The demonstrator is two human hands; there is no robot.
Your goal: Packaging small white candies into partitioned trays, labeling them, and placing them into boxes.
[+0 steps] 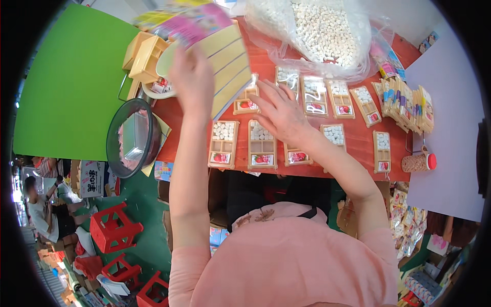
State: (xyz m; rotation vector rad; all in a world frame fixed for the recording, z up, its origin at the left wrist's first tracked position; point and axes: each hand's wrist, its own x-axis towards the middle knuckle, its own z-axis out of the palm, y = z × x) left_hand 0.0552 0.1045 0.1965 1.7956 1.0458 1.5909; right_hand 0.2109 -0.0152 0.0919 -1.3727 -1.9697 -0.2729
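My left hand (192, 77) is raised over the back of the red table (358, 140) and grips a stack of yellowish cards with a pink printed card (197, 23) on top. My right hand (279, 110) rests palm down, fingers spread, on a small tan compartment tray (262, 145) filled with white candy cubes. Several similar trays (223, 145) lie in rows across the table, some holding white cubes and small red packets.
A large clear bag of white cubes (319, 30) sits at the back. Finished packs (406, 105) stack up at the right, beside a red-capped roll (418, 162). A round sieve (132, 137) and tan boxes (146, 56) stand left. Red stools (115, 227) and a seated person (43, 210) are below left.
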